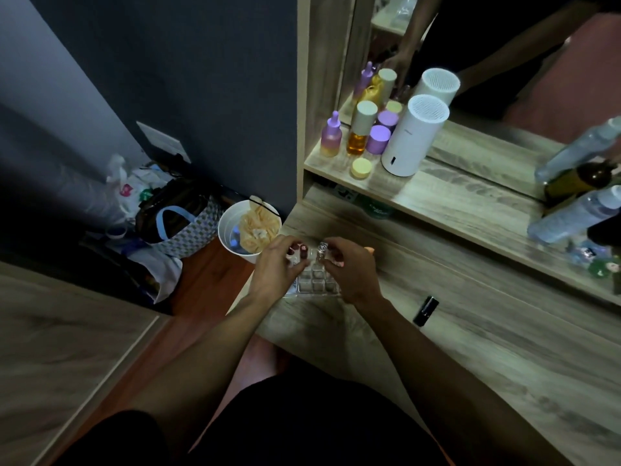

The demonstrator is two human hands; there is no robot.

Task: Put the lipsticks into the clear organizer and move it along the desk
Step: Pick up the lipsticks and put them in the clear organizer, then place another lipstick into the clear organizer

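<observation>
The clear organizer (317,282), a grid of small square cells, sits near the left end of the wooden desk (470,348). My left hand (277,267) rests on its left side, fingers around a dark red lipstick (291,248); a second dark red lipstick (304,251) stands upright beside it in the grid. My right hand (349,267) pinches a clear, silver-capped lipstick (322,250) over the organizer's back row. A black lipstick (426,311) lies alone on the desk to the right.
A raised shelf (437,193) behind holds purple and amber bottles, a yellow jar and a white cylinder (413,136) before a mirror. Clear bottles (571,213) lie at far right. Left of the desk, on the floor, stand a white bin (247,230) and bags.
</observation>
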